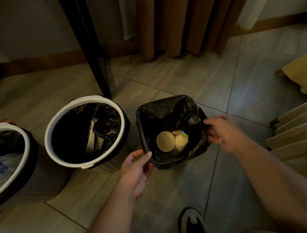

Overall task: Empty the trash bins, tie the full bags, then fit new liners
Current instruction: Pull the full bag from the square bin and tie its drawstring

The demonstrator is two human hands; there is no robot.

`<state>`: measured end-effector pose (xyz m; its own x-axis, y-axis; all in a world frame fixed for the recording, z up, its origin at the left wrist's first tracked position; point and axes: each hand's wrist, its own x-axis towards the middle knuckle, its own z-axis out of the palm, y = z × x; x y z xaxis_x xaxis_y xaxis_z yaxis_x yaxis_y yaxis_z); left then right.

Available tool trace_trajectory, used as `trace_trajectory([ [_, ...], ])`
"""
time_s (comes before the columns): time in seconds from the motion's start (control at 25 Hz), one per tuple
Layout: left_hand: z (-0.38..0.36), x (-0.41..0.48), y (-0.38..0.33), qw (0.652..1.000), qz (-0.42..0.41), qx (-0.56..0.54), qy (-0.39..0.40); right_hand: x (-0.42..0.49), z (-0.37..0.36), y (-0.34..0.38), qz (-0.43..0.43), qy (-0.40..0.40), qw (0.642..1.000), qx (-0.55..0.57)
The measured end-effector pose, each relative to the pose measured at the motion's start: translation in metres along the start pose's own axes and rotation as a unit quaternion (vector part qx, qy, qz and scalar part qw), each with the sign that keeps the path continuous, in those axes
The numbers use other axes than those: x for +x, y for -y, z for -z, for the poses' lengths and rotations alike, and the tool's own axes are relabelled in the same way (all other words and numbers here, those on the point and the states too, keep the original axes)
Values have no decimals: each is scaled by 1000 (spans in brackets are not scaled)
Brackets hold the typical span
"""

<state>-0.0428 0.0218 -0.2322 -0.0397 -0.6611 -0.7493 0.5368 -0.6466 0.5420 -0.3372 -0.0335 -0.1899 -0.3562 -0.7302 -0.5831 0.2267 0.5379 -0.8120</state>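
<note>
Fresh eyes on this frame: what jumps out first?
The open black bag standing on the floor mid-frame, pale paper cups inside, draws the eye first. The left hand pinches its near rim; the right hand, blurred, is at its right edge. Left of it stand two white-rimmed bins, both lined.

A: Head view entry. What do I log as worn?

B: I see one shoe (193, 225) at the near edge, right of centre. It has a black upper, pale grey side panels and a pale sole rim. A grey-blue band crosses its near end.

A: And the arms?

B: The left forearm (108, 211) and right forearm (275, 176) are bare along all that shows. The left hand (136, 170) and right hand (221, 131) are bare too. I note the right hand is motion-blurred, so I can't read any detail on it.
</note>
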Motion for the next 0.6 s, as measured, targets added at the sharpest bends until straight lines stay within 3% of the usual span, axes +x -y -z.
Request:
trace_trajectory([
  [0.16,6,1,4,996,12,-90,0,6,1,-6,13,-14,1000,-13],
  [0.36,3,-2,-1,997,-11,-44,-56,8,0,-7,5,-22,999,31],
  [0.44,1,-8,-9,995,-17,-74,-65,8,0,-8,1,-16,999,51],
  [0.52,-4,-14,-20,991,-26,-122,-46,6,1,-6,0,-10,998,69],
  [0.6,-13,-19,-31,994,-54,-96,-18,5,1,-5,-2,0,997,77],
])
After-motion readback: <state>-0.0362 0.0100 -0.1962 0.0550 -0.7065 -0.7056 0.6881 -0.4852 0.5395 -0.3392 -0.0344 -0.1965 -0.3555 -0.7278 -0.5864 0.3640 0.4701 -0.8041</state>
